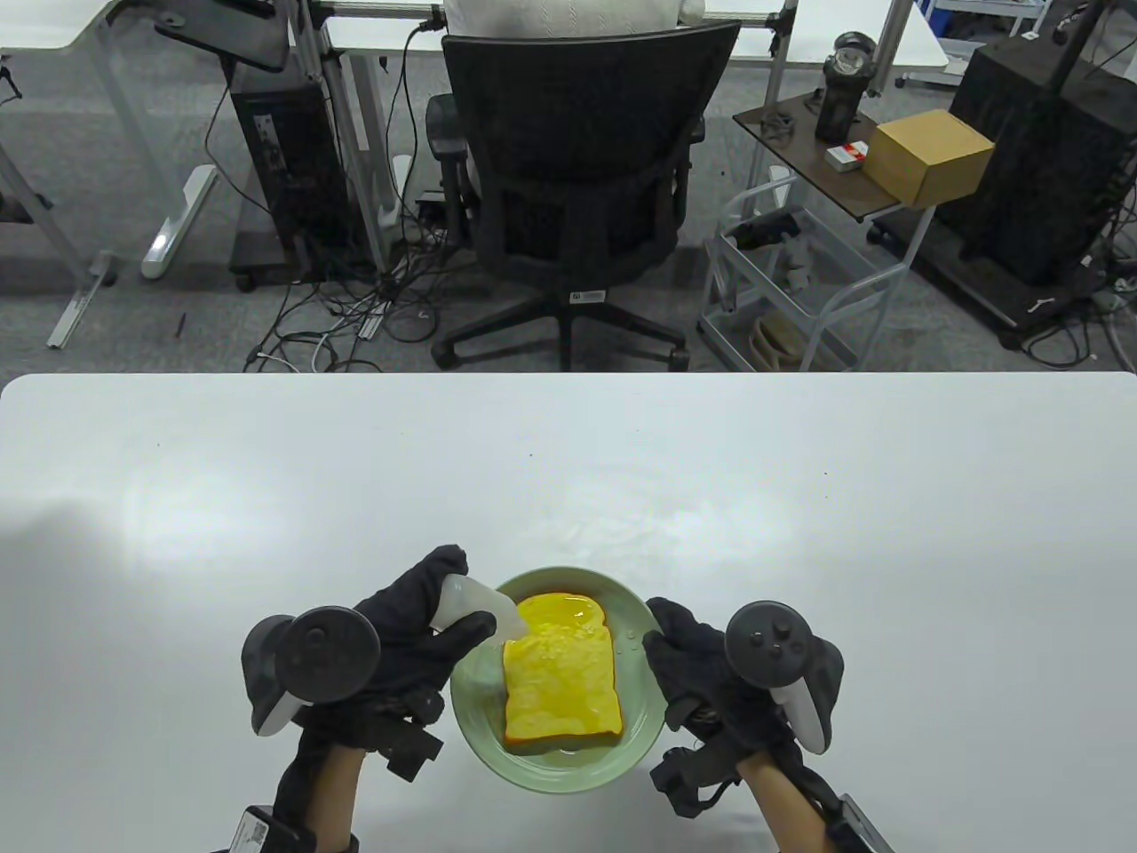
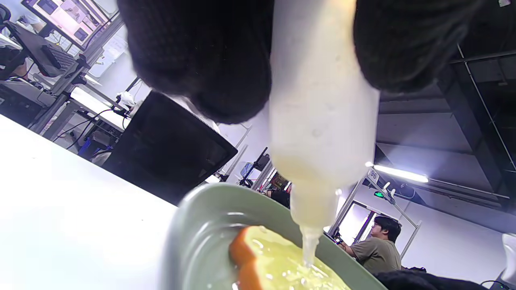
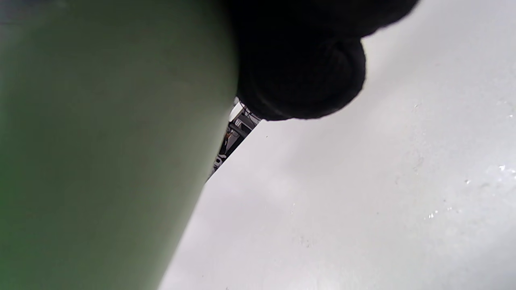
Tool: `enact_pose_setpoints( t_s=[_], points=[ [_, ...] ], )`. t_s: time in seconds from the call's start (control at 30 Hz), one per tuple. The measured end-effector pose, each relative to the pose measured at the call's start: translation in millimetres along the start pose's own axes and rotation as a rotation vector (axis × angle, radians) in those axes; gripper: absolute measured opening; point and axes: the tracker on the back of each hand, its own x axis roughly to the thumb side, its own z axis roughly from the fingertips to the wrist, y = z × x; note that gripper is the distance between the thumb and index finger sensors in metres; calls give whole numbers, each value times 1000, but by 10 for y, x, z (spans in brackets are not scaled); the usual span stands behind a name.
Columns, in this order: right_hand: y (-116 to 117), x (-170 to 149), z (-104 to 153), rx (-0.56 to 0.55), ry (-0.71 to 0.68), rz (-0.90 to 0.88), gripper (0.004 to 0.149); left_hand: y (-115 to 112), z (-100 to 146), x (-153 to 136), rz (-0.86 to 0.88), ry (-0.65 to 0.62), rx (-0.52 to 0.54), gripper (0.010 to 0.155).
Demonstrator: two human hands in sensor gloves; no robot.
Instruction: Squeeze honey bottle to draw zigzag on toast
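This is an office-like lab. Past the white worktop (image 1: 266,462) stand a black mesh office chair (image 1: 577,178), desks, a computer tower (image 1: 284,169) with tangled cables (image 1: 355,311), and a wheeled cart (image 1: 799,293); the left wrist view shows a monitor (image 2: 68,20) and a seated man (image 2: 375,245).

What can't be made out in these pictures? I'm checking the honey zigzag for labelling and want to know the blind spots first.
- Zigzag lines: table view, toast is glossy all over, no distinct lines show.
- Most of the honey bottle: table view, left hand covers it.
- Right hand contact with plate: right wrist view is blurred; touching cannot be confirmed.
- Toast's near end: left wrist view, cut off at the bottom edge.
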Motion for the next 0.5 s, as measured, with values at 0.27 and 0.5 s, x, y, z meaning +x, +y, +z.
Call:
enact_pose_setpoints(
  t_s=[0.27, 0.5],
  points=[
    [-58, -11, -4, -19, 8, -24, 51, 14, 3, -25, 0, 15, -7, 79],
    [29, 19, 12, 5, -9, 3, 51, -53, -20, 39, 13, -8, -34, 79]
  ],
)
